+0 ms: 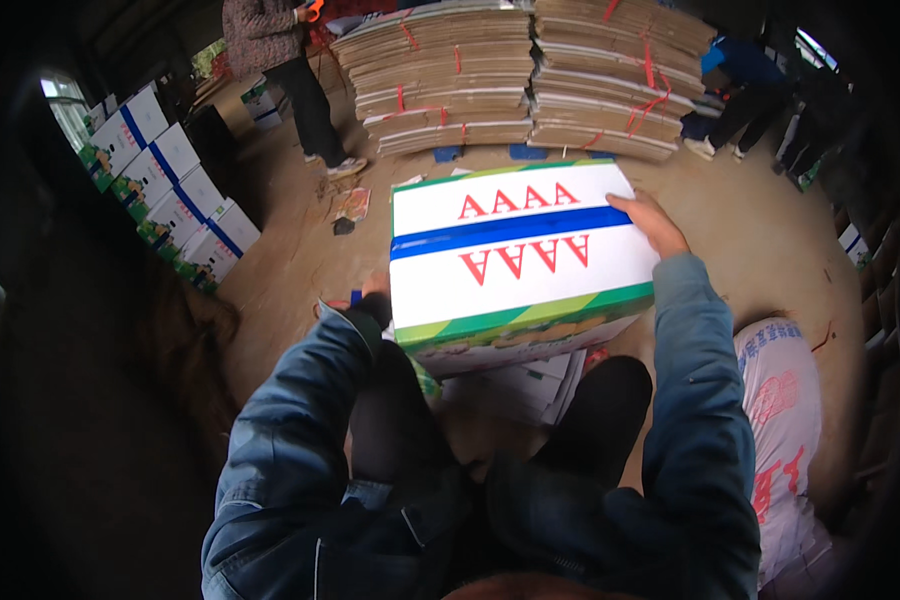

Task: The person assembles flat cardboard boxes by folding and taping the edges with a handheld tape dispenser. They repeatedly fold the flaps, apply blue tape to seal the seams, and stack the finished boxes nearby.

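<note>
Right hand (654, 224) gripped the box (520, 285) at its right end, thumb on top, fingers partly hidden, while left hand (376, 285) was at its left end, too hidden to tell its grip, box centred beyond the knees (606, 400), cardboard stacks (445, 80) far, cartons (148, 183) left, sack (782, 415) near right.

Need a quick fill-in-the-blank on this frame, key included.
1. The box has a ____ tape strip across its white top.
2. The hand with its thumb over the box's edge is the person's ____ one.
3. The flattened cardboard stacks beyond have strips coloured ____ on them.
4. The piled white boxes stand on the person's ____.

Missing words: blue; right; red; left.
</note>
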A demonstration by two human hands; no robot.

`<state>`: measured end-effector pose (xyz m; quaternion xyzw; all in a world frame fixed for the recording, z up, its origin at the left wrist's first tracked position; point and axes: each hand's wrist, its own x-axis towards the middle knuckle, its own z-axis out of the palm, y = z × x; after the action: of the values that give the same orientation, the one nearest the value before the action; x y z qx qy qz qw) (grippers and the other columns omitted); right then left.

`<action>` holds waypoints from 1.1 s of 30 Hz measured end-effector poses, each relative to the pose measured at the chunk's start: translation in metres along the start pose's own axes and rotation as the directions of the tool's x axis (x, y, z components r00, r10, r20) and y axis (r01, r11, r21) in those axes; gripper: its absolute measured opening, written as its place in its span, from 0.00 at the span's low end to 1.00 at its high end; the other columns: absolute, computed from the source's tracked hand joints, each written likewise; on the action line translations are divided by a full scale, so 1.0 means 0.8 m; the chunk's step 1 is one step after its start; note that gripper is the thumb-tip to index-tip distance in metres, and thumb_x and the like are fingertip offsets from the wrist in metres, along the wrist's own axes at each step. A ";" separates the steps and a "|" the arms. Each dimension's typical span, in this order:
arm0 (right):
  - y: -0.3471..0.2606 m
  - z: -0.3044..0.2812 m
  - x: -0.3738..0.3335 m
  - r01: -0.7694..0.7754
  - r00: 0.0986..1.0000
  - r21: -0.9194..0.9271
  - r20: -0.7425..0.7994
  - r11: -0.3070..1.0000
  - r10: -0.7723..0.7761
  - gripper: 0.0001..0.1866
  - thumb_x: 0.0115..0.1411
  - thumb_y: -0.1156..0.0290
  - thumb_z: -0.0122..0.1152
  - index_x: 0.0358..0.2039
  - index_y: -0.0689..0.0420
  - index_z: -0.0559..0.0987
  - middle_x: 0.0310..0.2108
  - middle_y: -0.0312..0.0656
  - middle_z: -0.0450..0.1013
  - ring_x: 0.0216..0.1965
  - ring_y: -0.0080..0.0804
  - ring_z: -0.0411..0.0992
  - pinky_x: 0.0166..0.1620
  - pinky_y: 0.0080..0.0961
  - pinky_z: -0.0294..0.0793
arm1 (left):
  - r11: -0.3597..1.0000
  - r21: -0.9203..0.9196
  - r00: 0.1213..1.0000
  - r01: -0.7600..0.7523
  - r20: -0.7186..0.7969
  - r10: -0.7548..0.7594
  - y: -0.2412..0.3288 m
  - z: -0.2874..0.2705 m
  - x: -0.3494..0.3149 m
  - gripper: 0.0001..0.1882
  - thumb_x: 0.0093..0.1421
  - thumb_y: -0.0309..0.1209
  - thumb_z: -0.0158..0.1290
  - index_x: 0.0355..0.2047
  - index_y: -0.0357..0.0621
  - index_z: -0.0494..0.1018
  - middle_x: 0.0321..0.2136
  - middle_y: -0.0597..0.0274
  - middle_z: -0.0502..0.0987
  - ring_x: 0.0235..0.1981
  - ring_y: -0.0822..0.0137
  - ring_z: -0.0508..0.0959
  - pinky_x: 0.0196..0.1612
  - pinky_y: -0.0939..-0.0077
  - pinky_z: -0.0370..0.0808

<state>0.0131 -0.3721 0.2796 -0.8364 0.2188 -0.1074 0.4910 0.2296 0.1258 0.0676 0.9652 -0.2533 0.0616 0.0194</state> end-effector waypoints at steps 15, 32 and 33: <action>0.042 -0.004 -0.073 -0.147 0.985 0.689 0.165 0.710 0.044 0.32 0.72 0.45 0.53 0.61 0.60 0.77 0.54 0.39 0.79 0.50 0.31 0.77 0.53 0.29 0.77 | 0.139 -0.974 0.653 0.177 0.010 -0.758 0.075 -0.020 -0.144 0.41 0.62 0.44 0.63 0.66 0.29 0.61 0.60 0.38 0.72 0.58 0.53 0.75 0.60 0.64 0.71; 0.058 0.184 -0.395 -0.003 0.975 0.791 -0.133 0.612 0.176 0.31 0.72 0.57 0.55 0.68 0.63 0.64 0.63 0.46 0.68 0.63 0.38 0.67 0.65 0.35 0.65 | 0.222 -0.956 0.437 -0.192 -0.286 -0.853 0.085 -0.085 0.005 0.33 0.69 0.34 0.56 0.69 0.36 0.58 0.58 0.42 0.74 0.54 0.51 0.77 0.59 0.63 0.70; 0.054 0.180 -0.405 -0.074 0.964 0.813 -0.091 0.577 0.252 0.30 0.72 0.58 0.55 0.68 0.63 0.64 0.63 0.45 0.69 0.63 0.37 0.68 0.64 0.33 0.65 | 0.238 -0.948 0.441 -0.210 -0.309 -0.842 0.085 -0.085 0.009 0.33 0.69 0.33 0.57 0.69 0.37 0.58 0.58 0.42 0.73 0.54 0.51 0.77 0.59 0.63 0.70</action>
<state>-0.2269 -0.1260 0.1819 -0.4863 0.2702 -0.2303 0.7984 0.1947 0.0679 0.1363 0.6354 0.0543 0.3410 0.6906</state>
